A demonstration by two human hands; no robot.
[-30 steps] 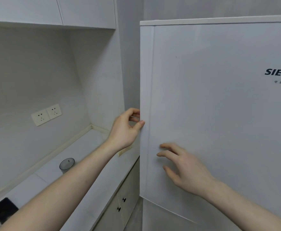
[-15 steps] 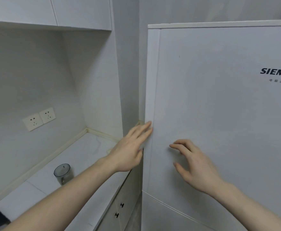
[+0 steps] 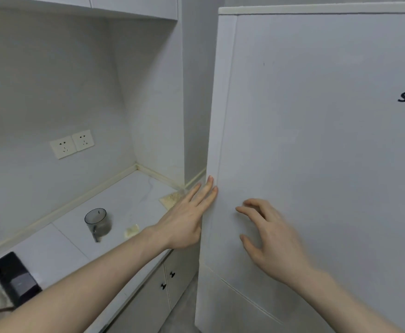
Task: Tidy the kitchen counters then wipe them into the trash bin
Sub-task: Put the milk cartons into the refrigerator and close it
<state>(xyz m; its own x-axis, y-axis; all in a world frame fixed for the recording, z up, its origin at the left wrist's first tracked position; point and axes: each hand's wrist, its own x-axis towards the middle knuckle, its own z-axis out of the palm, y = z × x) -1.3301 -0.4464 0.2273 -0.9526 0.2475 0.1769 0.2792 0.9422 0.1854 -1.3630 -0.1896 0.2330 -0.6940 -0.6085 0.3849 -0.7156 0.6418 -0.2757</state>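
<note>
Clearly the tidying is only partly done, going by what lies on the counter (image 3: pixel 52 239): at its far left a black hob (image 3: pixel 9 272) sits at the edge of view, and further right, towards the fridge (image 3: pixel 316 164), a clear glass cup (image 3: pixel 97 222) stands upright on the white surface with a dark item inside that I cannot identify. Just right of the cup lies a small pale scrap (image 3: pixel 132 230), and nearer the fridge, in the back corner, a larger yellowish scrap (image 3: pixel 170 199) is partly hidden by the left hand (image 3: pixel 184 224). My reading is that the cup has yet to be put away and both scraps have yet to be cleared; no cloth and no trash bin are in sight, so the wiping looks not yet begun. The counter itself is white with a faint marbled vein, a cream strip along the wall, and looks dry apart from the scraps. The left hand lies with straight fingers against the fridge door's left edge, its grip wide and holding nothing. On the door front, the right hand (image 3: pixel 276 243) is spread with loosely bent fingers, fingertips at the panel, holding nothing either. The door appears closed or nearly so.
</note>
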